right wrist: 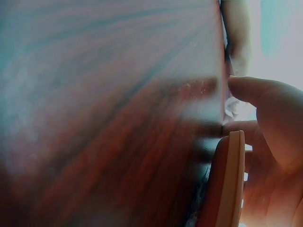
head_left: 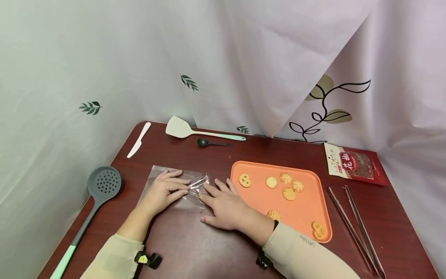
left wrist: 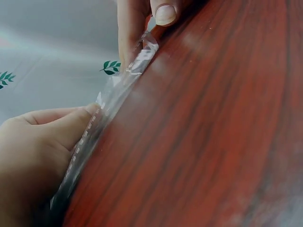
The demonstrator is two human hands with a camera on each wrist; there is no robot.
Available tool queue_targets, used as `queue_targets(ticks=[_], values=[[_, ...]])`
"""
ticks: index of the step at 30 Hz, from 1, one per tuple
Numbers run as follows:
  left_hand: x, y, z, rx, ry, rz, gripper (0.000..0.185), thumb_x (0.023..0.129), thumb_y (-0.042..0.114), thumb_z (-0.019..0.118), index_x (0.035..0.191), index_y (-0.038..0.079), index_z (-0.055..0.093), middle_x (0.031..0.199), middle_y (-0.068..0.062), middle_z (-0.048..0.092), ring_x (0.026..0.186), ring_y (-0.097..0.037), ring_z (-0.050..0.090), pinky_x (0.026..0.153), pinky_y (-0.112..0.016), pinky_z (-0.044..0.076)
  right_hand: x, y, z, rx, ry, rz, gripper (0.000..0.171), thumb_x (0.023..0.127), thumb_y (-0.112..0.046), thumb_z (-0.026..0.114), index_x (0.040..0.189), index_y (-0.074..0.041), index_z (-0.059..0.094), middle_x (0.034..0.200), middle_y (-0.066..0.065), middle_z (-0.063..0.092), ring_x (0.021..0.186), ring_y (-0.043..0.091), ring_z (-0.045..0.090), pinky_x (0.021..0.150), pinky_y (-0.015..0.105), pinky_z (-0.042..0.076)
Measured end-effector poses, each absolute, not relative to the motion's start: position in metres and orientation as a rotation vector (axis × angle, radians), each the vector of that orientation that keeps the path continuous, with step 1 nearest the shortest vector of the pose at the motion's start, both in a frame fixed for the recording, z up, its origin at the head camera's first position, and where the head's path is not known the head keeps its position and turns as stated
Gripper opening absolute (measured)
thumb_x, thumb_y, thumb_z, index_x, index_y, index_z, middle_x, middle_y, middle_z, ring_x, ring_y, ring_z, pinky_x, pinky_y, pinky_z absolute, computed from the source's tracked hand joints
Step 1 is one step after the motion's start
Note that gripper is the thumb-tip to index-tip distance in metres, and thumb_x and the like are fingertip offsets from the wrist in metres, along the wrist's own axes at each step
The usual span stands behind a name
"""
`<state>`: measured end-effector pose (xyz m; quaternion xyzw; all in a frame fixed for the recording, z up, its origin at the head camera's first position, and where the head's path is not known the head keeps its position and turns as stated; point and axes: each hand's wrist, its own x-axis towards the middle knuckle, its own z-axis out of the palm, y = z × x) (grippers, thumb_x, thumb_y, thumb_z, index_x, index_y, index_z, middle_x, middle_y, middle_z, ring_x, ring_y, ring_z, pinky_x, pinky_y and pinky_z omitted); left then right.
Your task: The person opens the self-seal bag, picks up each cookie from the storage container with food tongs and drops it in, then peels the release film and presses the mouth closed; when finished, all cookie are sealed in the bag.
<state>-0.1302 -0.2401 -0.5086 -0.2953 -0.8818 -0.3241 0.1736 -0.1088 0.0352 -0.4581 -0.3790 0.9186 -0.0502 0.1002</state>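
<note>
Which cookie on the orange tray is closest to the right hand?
The swirl cookie at the tray's near edge, right beside the right hand's wrist. The others lie farther back or toward the right corner.

This looks like a small corner at home set up for kitchen play or snack work. A dark red wooden table (head_left: 195, 248) stands against white curtains (head_left: 104, 58) with little green leaves. Cooking tools lie on it: a spatula (head_left: 181, 128) at 12 o'clock and a gray skimmer (head_left: 101, 186) at 9 o'clock. An orange tray (head_left: 299, 213) with cookies (head_left: 289, 193) sits at 3 o'clock.
</note>
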Motion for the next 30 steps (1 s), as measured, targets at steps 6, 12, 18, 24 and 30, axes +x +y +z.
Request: queue_targets(ticks=[6,12,18,24,30], values=[[-0.131,-0.238,-0.504,-0.781,-2.451,-0.931,0.02,0.08,0.009,0.093,0.098,0.017,0.088,0.098,0.004,0.082,0.116,-0.034,0.071,0.113,-0.073,0.036,-0.11,0.036,-0.456,-1.115,2.717,-0.153,0.071,0.099,-0.066,0.063,0.158,-0.028,0.055,0.169,0.001,0.04,0.158,0.038,0.03,0.126,0.067,0.017],[-0.13,-0.24,-0.501,-0.745,-2.466,-0.926,0.02,0.085,0.006,0.089,0.099,0.019,0.085,0.103,0.004,0.081,0.116,-0.032,0.073,0.114,-0.073,0.037,-0.11,0.036,-0.456,-1.113,2.71,-0.149,0.067,0.1,-0.064,0.062,0.158,-0.029,0.056,0.171,0.001,0.037,0.158,0.037,0.029,0.126,0.066,0.017],[-0.13,-0.245,-0.502,-0.763,-2.474,-0.854,0.022,0.083,0.009,0.092,0.101,0.015,0.081,0.103,-0.001,0.08,0.106,-0.03,0.075,0.108,-0.07,0.045,-0.11,0.036,-0.455,-1.113,2.714,-0.144,0.066,0.101,-0.063,0.062,0.157,-0.029,0.056,0.17,0.001,0.038,0.157,0.038,0.03,0.126,0.067,0.016],[-0.132,-0.258,-0.5,-0.837,-2.516,-0.818,0.038,0.079,0.017,0.095,0.114,0.014,0.082,0.118,-0.005,0.078,0.119,-0.036,0.068,0.109,-0.065,0.045,-0.111,0.036,-0.455,-1.107,2.713,-0.151,0.065,0.102,-0.063,0.061,0.158,-0.03,0.056,0.17,0.0,0.038,0.157,0.038,0.032,0.125,0.068,0.017],[-0.132,-0.273,-0.501,-0.932,-2.567,-0.827,0.037,0.073,0.02,0.099,0.108,0.017,0.086,0.119,-0.002,0.079,0.125,-0.039,0.064,0.11,-0.065,0.041,-0.111,0.036,-0.455,-1.102,2.717,-0.161,0.066,0.101,-0.063,0.063,0.157,-0.03,0.056,0.169,-0.001,0.04,0.156,0.037,0.034,0.125,0.068,0.018]])
